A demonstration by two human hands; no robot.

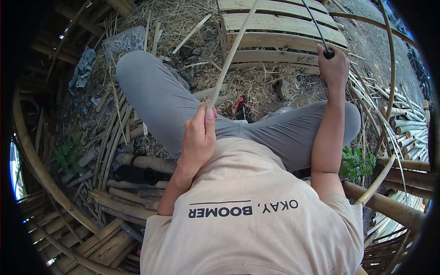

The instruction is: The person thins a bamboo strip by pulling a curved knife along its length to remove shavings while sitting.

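Observation:
My left hand (198, 137) is closed around the lower end of a long, pale bamboo strip (232, 54), just above my lap. From there the strip slants up and away past the top of the picture. Out at the far right, my right hand (333, 68) grips the black, rounded handle end of a thin dark tool (315, 20). Its narrow shaft runs over a slatted wooden crate (275, 22) and out of the picture, so its tip is hidden. The strip passes in front of the crate's left side.
Straw and split bamboo scraps (192, 34) litter the ground ahead. Cut bamboo poles (410, 130) are stacked at the right, and more poles (126, 201) lie at the lower left. A clear plastic bag (126, 42) rests beyond my left knee. Green leaves (356, 162) grow near my right elbow.

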